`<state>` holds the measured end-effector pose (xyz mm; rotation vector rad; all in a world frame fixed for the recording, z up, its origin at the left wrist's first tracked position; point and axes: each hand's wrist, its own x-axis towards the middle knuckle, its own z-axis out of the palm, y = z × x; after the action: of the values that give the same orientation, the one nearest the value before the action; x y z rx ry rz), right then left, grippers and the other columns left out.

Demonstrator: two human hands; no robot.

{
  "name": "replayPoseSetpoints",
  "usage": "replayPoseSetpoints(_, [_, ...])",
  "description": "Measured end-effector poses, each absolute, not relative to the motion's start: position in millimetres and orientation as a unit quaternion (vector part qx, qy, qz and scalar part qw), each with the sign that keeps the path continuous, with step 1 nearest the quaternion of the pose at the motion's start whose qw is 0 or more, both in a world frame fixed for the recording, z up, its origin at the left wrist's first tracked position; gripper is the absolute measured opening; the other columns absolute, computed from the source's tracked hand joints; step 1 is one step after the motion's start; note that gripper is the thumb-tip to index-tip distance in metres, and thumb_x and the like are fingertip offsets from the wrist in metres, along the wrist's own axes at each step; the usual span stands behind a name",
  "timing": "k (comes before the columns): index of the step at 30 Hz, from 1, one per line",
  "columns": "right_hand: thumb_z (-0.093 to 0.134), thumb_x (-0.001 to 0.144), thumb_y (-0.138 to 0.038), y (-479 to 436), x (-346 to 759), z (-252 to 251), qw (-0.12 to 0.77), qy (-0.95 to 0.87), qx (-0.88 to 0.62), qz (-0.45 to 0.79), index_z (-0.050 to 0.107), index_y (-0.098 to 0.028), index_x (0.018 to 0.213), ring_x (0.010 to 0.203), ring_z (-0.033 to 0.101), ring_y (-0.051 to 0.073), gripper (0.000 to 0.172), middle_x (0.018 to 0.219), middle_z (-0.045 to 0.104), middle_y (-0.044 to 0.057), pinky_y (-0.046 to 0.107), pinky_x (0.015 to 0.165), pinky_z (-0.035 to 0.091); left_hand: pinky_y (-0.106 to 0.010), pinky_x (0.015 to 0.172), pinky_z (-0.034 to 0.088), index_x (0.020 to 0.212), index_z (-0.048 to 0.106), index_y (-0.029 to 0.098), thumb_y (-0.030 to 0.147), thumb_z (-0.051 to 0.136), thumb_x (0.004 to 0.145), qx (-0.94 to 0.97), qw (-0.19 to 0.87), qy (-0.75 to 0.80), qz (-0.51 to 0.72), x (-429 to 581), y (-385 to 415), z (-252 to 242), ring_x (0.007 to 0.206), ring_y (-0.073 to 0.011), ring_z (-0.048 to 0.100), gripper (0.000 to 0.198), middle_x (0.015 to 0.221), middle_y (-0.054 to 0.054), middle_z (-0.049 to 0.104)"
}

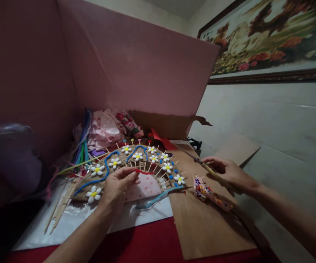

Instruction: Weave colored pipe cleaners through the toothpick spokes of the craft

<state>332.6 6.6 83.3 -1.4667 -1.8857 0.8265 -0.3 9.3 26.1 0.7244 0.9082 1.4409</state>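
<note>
A jute-wrapped arch (125, 162) decorated with white daisy flowers, blue pipe cleaner lines and protruding toothpicks lies on a white sheet (73, 223). My left hand (118, 186) rests on the arch's inner edge, fingers pinched on a red pipe cleaner (144, 171) beside a pink dotted paper (144, 187). My right hand (225, 171) lies on brown cardboard (201, 223), closed around a pair of scissors (199, 160) with yellowish handles, blades pointing up-left. A colourful patterned glue gun (209, 193) lies just in front of it.
A tall pink cardboard screen (136, 62) stands behind. Pink papers (106, 128), coloured pipe cleaners (83, 146) and wooden skewers (62, 206) crowd the left. A light-blue pipe cleaner (158, 197) lies by the arch. A framed picture (267, 40) hangs on the right wall.
</note>
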Motion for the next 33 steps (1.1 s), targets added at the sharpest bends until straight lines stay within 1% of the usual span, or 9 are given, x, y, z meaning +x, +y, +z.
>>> replayPoseSetpoints(3, [0.066, 0.069, -0.03, -31, 298, 76, 0.3, -0.713, -0.528, 0.35, 0.052, -0.018, 0.102, 0.073, 0.058, 0.017, 0.038, 0.082, 0.061, 0.003, 0.027, 0.065, 0.046, -0.02, 0.056, 0.05, 0.07, 0.068, 0.009, 0.015, 0.083, 0.045, 0.296, 0.598, 0.36, 0.652, -4, 11, 32, 0.055, -0.0112, 0.061, 0.03, 0.063, -0.003, 0.067])
replayPoseSetpoints(7, [0.071, 0.057, -0.018, -56, 256, 69, 0.242, -0.753, -0.55, 0.268, 0.052, -0.02, 0.098, 0.078, 0.053, 0.017, 0.045, 0.088, 0.058, 0.0, 0.026, 0.067, 0.043, -0.02, 0.058, 0.05, 0.067, 0.067, 0.01, 0.011, 0.081, 0.045, 0.268, 0.609, 0.304, 0.682, -10, 11, 42, 0.058, -0.0115, 0.061, 0.026, 0.061, -0.002, 0.066])
replayPoseSetpoints(9, [0.069, 0.057, -0.016, -61, 236, 68, 0.241, -0.752, -0.562, 0.246, 0.051, -0.02, 0.099, 0.076, 0.052, 0.016, 0.045, 0.087, 0.056, 0.0, 0.025, 0.066, 0.042, -0.02, 0.057, 0.049, 0.066, 0.067, 0.01, 0.01, 0.08, 0.045, 0.269, 0.617, 0.28, 0.685, -12, 10, 45, 0.059, -0.0115, 0.061, 0.024, 0.061, -0.003, 0.066])
replayPoseSetpoints(11, [0.068, 0.061, -0.018, -62, 216, 66, 0.25, -0.752, -0.557, 0.247, 0.049, -0.02, 0.099, 0.074, 0.052, 0.016, 0.042, 0.085, 0.056, -0.001, 0.025, 0.065, 0.041, -0.019, 0.056, 0.047, 0.066, 0.066, 0.009, 0.009, 0.079, 0.046, 0.272, 0.625, 0.262, 0.683, -14, 9, 47, 0.059, -0.0114, 0.06, 0.023, 0.061, -0.003, 0.065])
replayPoseSetpoints(15, [0.07, 0.065, -0.028, -58, 183, 62, 0.276, -0.766, -0.541, 0.211, 0.049, -0.021, 0.099, 0.079, 0.054, 0.018, 0.041, 0.092, 0.058, 0.001, 0.028, 0.068, 0.041, -0.02, 0.056, 0.046, 0.067, 0.066, 0.009, 0.006, 0.077, 0.046, 0.268, 0.637, 0.239, 0.682, -14, 6, 49, 0.059, -0.011, 0.06, 0.024, 0.062, -0.002, 0.065])
replayPoseSetpoints(20, [0.071, 0.066, -0.039, -50, 165, 57, 0.293, -0.774, -0.544, 0.14, 0.048, -0.021, 0.103, 0.083, 0.055, 0.021, 0.047, 0.094, 0.059, 0.004, 0.032, 0.07, 0.041, -0.021, 0.057, 0.046, 0.07, 0.065, 0.01, 0.004, 0.074, 0.046, 0.266, 0.643, 0.233, 0.679, -10, 3, 50, 0.062, -0.0114, 0.059, 0.026, 0.066, -0.001, 0.065])
replayPoseSetpoints(23, [0.07, 0.067, -0.04, -47, 162, 55, 0.306, -0.775, -0.542, 0.111, 0.047, -0.021, 0.104, 0.084, 0.055, 0.021, 0.048, 0.095, 0.059, 0.004, 0.033, 0.072, 0.041, -0.022, 0.057, 0.044, 0.07, 0.065, 0.011, 0.005, 0.073, 0.048, 0.276, 0.647, 0.237, 0.67, -8, 1, 49, 0.061, -0.0117, 0.058, 0.025, 0.067, -0.002, 0.065])
replayPoseSetpoints(27, [0.071, 0.066, -0.043, -45, 162, 51, 0.319, -0.773, -0.537, 0.109, 0.049, -0.02, 0.105, 0.081, 0.055, 0.021, 0.05, 0.092, 0.059, 0.005, 0.033, 0.069, 0.042, -0.021, 0.058, 0.043, 0.066, 0.064, 0.011, 0.004, 0.071, 0.051, 0.302, 0.648, 0.244, 0.655, -7, 1, 48, 0.061, -0.0108, 0.057, 0.019, 0.065, -0.002, 0.065])
replayPoseSetpoints(33, [0.076, 0.062, -0.042, -46, 164, 48, 0.333, -0.779, -0.509, 0.154, 0.05, -0.024, 0.118, 0.094, 0.054, 0.021, 0.064, 0.104, 0.059, 0.004, 0.033, 0.082, 0.042, -0.021, 0.058, 0.042, 0.064, 0.064, 0.011, 0.006, 0.071, 0.053, 0.333, 0.636, 0.265, 0.644, -5, -3, 46, 0.058, -0.0096, 0.055, 0.014, 0.062, -0.002, 0.064])
